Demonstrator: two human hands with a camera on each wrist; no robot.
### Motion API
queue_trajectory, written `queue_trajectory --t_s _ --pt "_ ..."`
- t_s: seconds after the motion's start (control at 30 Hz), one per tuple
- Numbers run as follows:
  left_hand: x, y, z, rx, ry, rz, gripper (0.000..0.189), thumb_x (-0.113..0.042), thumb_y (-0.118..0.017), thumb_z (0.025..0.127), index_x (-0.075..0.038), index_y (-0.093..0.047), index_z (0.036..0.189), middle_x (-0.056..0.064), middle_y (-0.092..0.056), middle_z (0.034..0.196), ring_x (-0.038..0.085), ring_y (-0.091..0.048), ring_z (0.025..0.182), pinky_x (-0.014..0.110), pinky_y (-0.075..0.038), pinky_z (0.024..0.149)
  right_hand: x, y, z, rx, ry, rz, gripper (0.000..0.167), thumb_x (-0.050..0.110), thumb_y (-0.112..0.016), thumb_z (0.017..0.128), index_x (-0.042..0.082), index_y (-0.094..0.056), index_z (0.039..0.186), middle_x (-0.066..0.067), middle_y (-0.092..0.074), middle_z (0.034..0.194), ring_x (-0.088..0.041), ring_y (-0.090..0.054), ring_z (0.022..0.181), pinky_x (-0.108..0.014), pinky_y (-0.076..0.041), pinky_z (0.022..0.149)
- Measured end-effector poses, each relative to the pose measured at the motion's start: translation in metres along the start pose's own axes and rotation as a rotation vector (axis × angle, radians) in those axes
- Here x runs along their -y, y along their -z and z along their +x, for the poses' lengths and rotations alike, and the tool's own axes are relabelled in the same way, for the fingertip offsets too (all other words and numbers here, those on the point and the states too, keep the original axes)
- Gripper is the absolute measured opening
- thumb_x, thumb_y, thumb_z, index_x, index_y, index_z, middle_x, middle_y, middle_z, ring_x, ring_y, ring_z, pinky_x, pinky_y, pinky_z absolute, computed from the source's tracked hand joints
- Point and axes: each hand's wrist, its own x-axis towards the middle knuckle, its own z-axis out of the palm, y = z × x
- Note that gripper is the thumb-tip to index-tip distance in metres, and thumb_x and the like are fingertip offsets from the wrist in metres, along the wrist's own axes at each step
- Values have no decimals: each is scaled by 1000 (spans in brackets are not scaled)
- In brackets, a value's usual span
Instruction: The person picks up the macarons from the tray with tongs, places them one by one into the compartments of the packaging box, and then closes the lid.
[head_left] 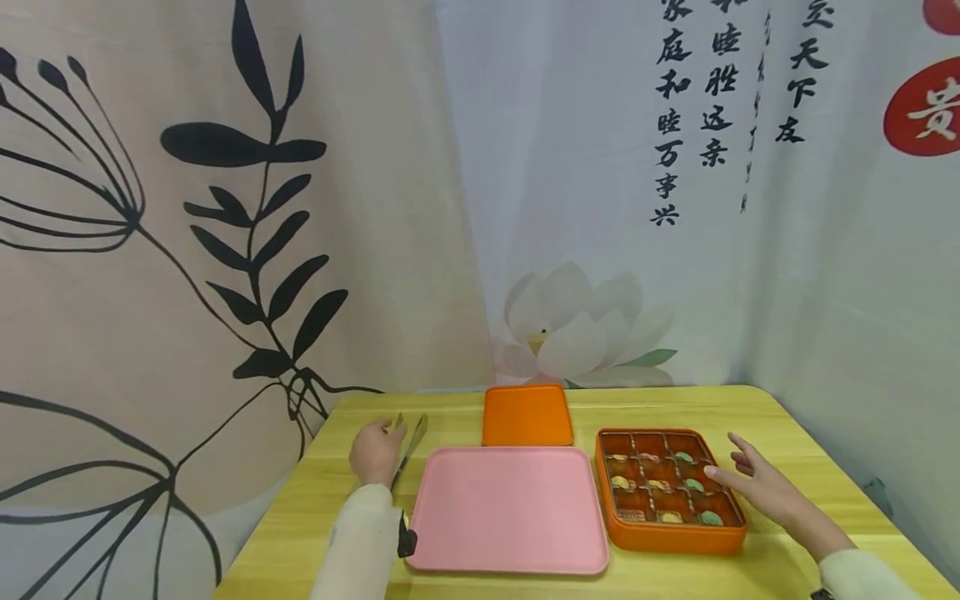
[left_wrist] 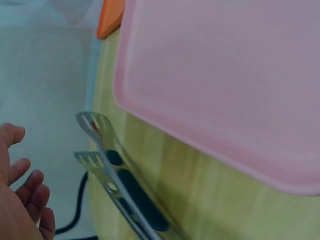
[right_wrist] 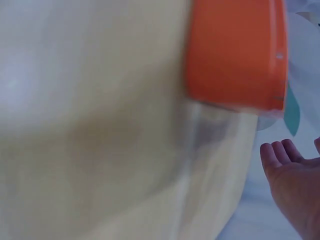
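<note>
My left hand (head_left: 377, 452) hovers just left of a pair of metal tongs (head_left: 416, 437), its fingers loosely bent and holding nothing. In the left wrist view these tongs (left_wrist: 141, 200) have slotted tips and dark grip panels, and a gap separates them from the hand (left_wrist: 25, 195). My right hand (head_left: 767, 487) is at the right side of an orange box (head_left: 675, 540), fingers extended. The box is divided into several compartments with small yellow, green and reddish pieces inside. From the right wrist, the hand (right_wrist: 295, 187) appears apart from the box (right_wrist: 232, 55).
A pink tray (head_left: 510, 510) lies in the middle of the wood-grain table (head_left: 652, 575), between the tongs and the box. Behind it is a flat orange lid (head_left: 527, 417). Printed curtains (head_left: 390, 208) hang along the table's back edge and beside it.
</note>
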Motion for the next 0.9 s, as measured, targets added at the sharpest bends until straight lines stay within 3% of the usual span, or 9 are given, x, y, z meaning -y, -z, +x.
queue_trajectory --t_s 0.27,0.43,0.67,0.9 --pt "-23 -9 14 20 -96 -99 39 -22 -71 92 4 -68 119 23 -67 108 38 -63 98 52 -50 82 41 -5 26 -100 84 -69 102 55 -55 97 0 7 156 -42 -9 152 -59 -14 137 -72 -24 102" --pt "-34 -18 18 104 -128 -193 45 -23 -73 91 5 -64 126 25 -63 113 38 -59 103 51 -49 85 70 -18 45 -132 139 -69 100 53 -57 97 -1 1 156 -41 -13 152 -58 -19 137 -70 -27 102" --pt "-54 -31 18 236 -150 -223 57 -28 -72 92 1 -55 137 22 -60 119 36 -59 106 50 -50 86 102 -38 71 -127 157 -46 96 48 -58 98 -3 0 156 -39 -14 153 -57 -22 137 -68 -32 102" --pt "-66 -43 21 359 -120 -326 69 -24 -73 91 6 -42 145 25 -55 125 42 -53 117 52 -47 94 119 -63 97 -115 156 8 93 44 -59 99 -1 -2 157 -36 -12 155 -56 -18 139 -67 -27 105"
